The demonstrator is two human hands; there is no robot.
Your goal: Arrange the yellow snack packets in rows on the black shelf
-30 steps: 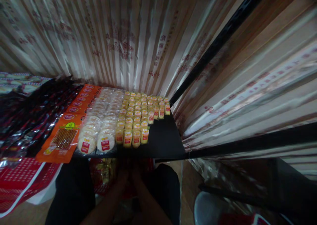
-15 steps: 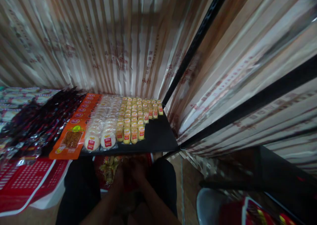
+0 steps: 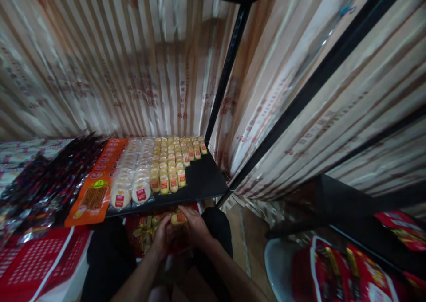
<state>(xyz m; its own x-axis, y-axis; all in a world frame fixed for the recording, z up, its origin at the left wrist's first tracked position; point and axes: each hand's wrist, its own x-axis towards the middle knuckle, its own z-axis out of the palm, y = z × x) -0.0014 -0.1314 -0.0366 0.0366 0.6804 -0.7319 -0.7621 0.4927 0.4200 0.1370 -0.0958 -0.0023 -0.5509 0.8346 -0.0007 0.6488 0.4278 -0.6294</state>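
Note:
My left hand (image 3: 162, 234) and my right hand (image 3: 195, 227) are together below the shelf's front edge. Between their fingers they grip a small yellow wrapped snack roll (image 3: 179, 219). Under them sits a red basket (image 3: 130, 235) with more gold-yellow wrapped snacks (image 3: 145, 233), partly hidden by my hands. Just above, on the black shelf (image 3: 204, 182), similar yellow snack rolls (image 3: 172, 182) with red labels stand in close rows. To their left are two rows of white round crackers (image 3: 141, 192) in clear wrappers.
Left on the shelf lie an orange snack bag (image 3: 96, 195) and a heap of dark shiny packets (image 3: 49, 182). A red perforated basket (image 3: 31, 253) stands lower left. At lower right is a basket of red packets (image 3: 366, 275). Black posts (image 3: 229, 62) frame the striped sheeting (image 3: 149, 71).
My hands have come up from inside the basket towards the shelf edge, and a yellow snack roll now shows between them. The view has tilted up and turned right.

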